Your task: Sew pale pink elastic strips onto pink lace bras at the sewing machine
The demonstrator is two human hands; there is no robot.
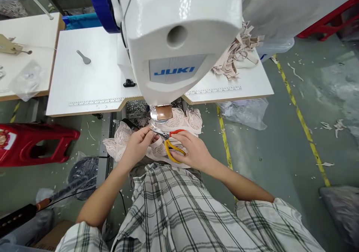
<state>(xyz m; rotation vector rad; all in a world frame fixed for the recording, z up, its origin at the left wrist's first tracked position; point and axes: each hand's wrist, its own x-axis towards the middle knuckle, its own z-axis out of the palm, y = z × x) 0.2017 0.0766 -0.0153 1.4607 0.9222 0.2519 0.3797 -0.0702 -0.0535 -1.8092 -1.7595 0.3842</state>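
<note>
A pale pink lace bra point(193, 121) lies bunched over my lap, below the head of a white sewing machine point(179, 31). My right hand point(193, 149) has its fingers in the loops of a pair of scissors point(169, 153) with one red and one yellow handle. The metal blades point left, towards the fingertips of my left hand point(137, 147). Those fingertips are pinched together at the edge of the bra, beside the blade tips. Exactly which bit of the fabric they grip is hard to see. The machine's needle area is hidden behind its front plate.
The white sewing table point(89, 72) has a ruler strip along its front edge. Pale fabric strips point(235, 54) are heaped on its right side. A grey spoon-shaped tool point(83, 57) rests on the left. A red stool point(36, 143) stands to the left; scraps litter the green floor.
</note>
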